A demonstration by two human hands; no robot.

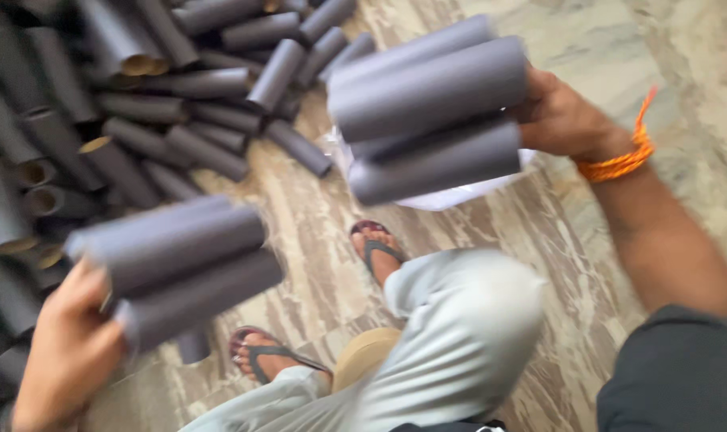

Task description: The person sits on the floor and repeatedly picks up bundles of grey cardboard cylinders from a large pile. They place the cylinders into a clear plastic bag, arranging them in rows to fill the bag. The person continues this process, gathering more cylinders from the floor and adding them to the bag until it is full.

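My left hand point(71, 352) grips a bundle of grey cardboard tubes point(179, 264) by their near ends, at the lower left. My right hand point(559, 116), with an orange thread band on the wrist, holds a second bundle of grey tubes point(431, 108) at the upper middle, above the floor. Both bundles lie roughly level, pointing left and right. The frame is blurred by motion.
A large heap of loose grey tubes point(139, 104) covers the floor at the upper left. Something white point(451, 196) lies on the marbled floor point(619, 48) under the right bundle. My sandalled feet point(375, 244) and pale trouser legs point(459, 320) fill the lower middle.
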